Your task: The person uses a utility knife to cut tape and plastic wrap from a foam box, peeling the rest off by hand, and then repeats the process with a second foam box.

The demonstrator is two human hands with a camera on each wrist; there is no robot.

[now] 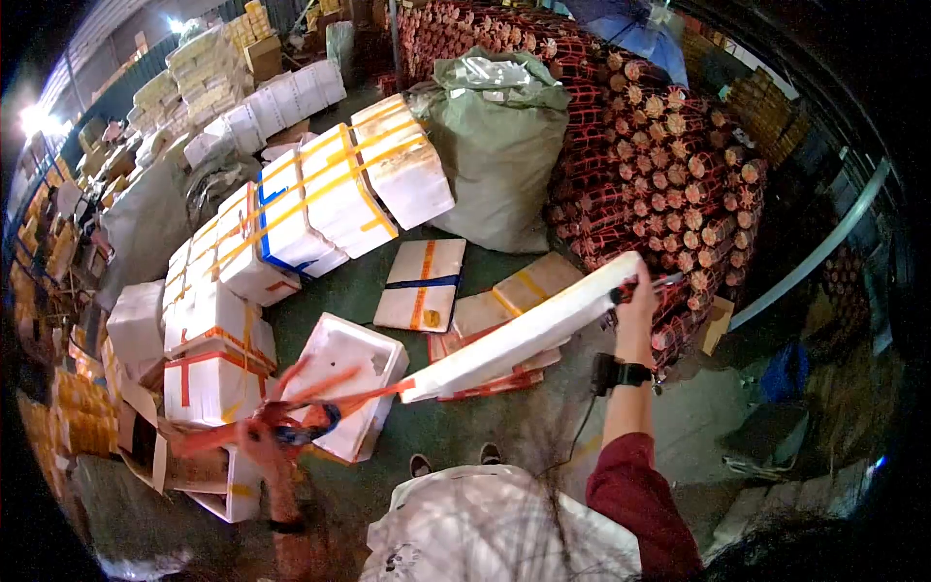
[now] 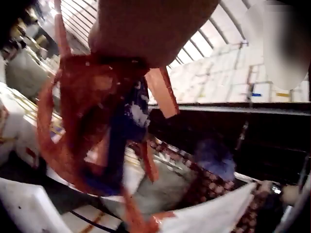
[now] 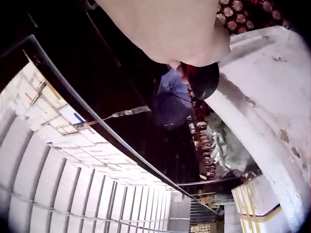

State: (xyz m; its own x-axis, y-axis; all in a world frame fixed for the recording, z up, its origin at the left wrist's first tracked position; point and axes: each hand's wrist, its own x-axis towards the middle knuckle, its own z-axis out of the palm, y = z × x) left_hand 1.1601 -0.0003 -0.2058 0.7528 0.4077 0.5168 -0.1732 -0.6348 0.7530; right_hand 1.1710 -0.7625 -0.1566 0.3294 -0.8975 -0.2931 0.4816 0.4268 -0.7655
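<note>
Here, the left hand's [image 1: 262,448] fingers grip a crumpled tangle of flat red and blue tape [image 1: 315,400]; one red strip reaches the lower corner of a long white foam slab [image 1: 519,332]. The slab slants between both hands, above the smooth floor [image 1: 432,432]; the right hand's [image 1: 635,308] fingers curl round a rounded black-and-red object [image 3: 203,80] at its other end.

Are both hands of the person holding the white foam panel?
No, only the right hand grips the white foam panel at its upper end, while the left hand holds a tangle of red tape.
</note>
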